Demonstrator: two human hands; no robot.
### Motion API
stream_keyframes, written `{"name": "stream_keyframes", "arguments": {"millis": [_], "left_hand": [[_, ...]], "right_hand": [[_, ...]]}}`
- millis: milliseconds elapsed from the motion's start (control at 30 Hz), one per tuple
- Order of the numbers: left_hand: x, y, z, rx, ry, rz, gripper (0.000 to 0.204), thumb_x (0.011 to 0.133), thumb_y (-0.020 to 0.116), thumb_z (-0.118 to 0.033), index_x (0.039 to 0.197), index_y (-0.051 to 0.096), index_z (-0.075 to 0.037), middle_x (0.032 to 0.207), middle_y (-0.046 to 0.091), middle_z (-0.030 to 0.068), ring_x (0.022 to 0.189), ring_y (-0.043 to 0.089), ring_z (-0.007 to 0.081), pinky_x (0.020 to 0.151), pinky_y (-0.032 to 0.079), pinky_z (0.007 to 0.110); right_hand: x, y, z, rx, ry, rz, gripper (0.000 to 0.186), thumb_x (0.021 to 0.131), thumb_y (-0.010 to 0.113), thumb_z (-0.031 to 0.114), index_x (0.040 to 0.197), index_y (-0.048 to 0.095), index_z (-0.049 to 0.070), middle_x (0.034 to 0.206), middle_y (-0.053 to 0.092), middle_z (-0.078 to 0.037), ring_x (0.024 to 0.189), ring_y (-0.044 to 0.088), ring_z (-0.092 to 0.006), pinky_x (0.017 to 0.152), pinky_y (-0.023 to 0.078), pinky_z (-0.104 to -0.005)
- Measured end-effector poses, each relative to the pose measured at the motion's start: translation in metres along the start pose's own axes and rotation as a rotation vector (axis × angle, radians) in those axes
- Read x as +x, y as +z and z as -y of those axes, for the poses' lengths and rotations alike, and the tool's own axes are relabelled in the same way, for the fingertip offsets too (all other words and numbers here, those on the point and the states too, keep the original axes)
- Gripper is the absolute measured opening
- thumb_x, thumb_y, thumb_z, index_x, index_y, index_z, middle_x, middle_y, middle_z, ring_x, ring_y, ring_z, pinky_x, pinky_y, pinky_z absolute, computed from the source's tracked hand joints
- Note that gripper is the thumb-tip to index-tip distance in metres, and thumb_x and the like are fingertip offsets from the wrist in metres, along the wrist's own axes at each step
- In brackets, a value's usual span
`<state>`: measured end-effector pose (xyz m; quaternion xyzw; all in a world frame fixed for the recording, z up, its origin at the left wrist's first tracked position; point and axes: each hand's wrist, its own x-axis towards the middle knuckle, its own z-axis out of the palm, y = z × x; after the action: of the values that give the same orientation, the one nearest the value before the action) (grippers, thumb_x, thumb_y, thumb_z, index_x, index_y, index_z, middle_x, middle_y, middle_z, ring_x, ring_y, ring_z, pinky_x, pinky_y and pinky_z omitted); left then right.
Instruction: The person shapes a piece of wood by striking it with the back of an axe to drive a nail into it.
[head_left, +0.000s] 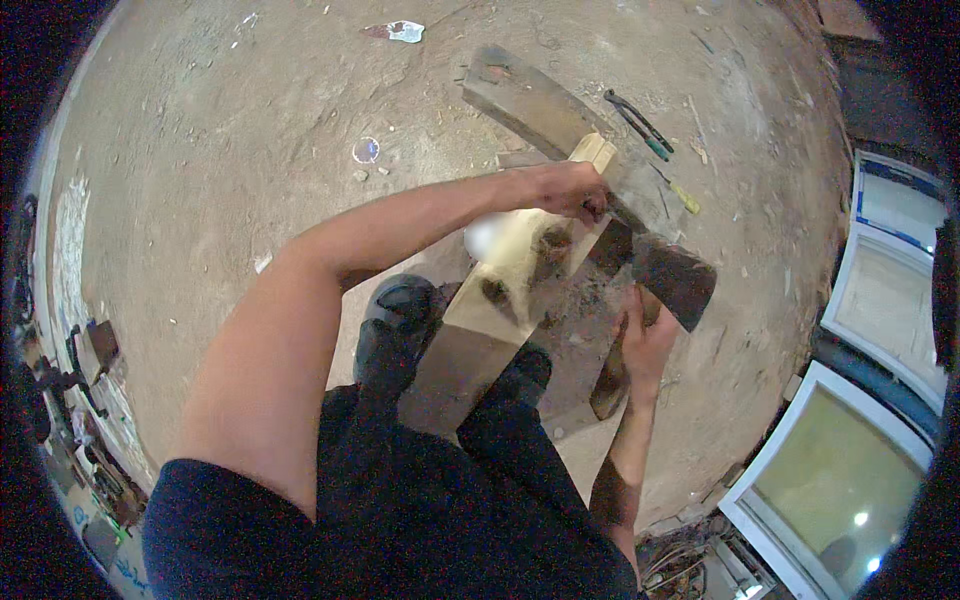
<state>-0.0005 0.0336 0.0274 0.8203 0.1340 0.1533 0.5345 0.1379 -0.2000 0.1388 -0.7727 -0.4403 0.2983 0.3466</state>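
In the middle, a pale squared length of timber [515, 255] slants from near my feet up to the right, with dark knots in its face. My left hand [575, 190] is closed above its far part, the fingers curled on a narrow dark bar [627, 214] whose kind I cannot make out. The axe [682, 281] is beside the timber on the right, its broad dark blade turned rightward. My right hand [645, 335] grips its wooden handle [608, 385] just below the head. The bar's end reaches close to the axe head; whether they touch I cannot tell.
Beyond the timber lie a weathered grey block [525, 98], dark pincers [640, 125] with green grips and a yellow-handled screwdriver [684, 197]. White-framed panes [825, 480] lean at right. Clutter [95, 440] lines the left edge. My shoe [400, 310] is left of the timber.
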Motion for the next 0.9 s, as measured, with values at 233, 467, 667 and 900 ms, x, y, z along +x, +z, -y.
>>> {"name": "stream_keyframes", "arguments": {"millis": [233,467,667,900], "left_hand": [[0.009,-0.003,0.021,0.192,0.213,0.105,0.025,0.082,0.074,-0.025,0.101,0.073,-0.008,0.09,0.073,0.0138,0.073,0.069,0.0303,0.067,0.054,0.042],[-0.004,-0.008,0.004,0.268,0.057,0.147,0.035,0.086,0.072,-0.029,0.115,0.067,-0.01,0.103,0.071,0.0145,0.09,0.07,0.033,0.077,0.055,0.044],[-0.005,0.01,0.028,0.049,0.217,0.14,0.033,0.09,0.069,-0.024,0.118,0.065,-0.008,0.116,0.067,0.0136,0.103,0.066,0.0326,0.087,0.052,0.043],[-0.013,0.012,0.021,0.005,0.193,0.064,0.032,0.092,0.068,-0.018,0.121,0.066,-0.005,0.112,0.067,0.015,0.101,0.066,0.0275,0.088,0.051,0.042]], "right_hand": [[0.027,-0.005,0.026,-0.08,-0.023,0.139,0.02,0.099,0.062,0.018,0.098,0.065,-0.001,0.065,0.057,-0.002,0.052,0.054,-0.0094,0.047,0.042,-0.0261],[0.036,-0.001,0.051,0.06,-0.055,-0.012,0.022,0.099,0.063,0.02,0.089,0.065,0.001,0.062,0.055,-0.001,0.052,0.052,-0.0084,0.047,0.041,-0.0258],[0.043,0.027,0.002,-0.16,-0.097,0.028,0.025,0.098,0.064,0.023,0.087,0.065,0.0,0.061,0.055,0.0,0.052,0.052,-0.0079,0.048,0.042,-0.0262],[0.034,0.021,0.013,-0.136,-0.142,-0.023,0.024,0.099,0.063,0.023,0.092,0.067,0.0,0.061,0.055,0.0,0.05,0.051,-0.0085,0.047,0.041,-0.0271]]}}
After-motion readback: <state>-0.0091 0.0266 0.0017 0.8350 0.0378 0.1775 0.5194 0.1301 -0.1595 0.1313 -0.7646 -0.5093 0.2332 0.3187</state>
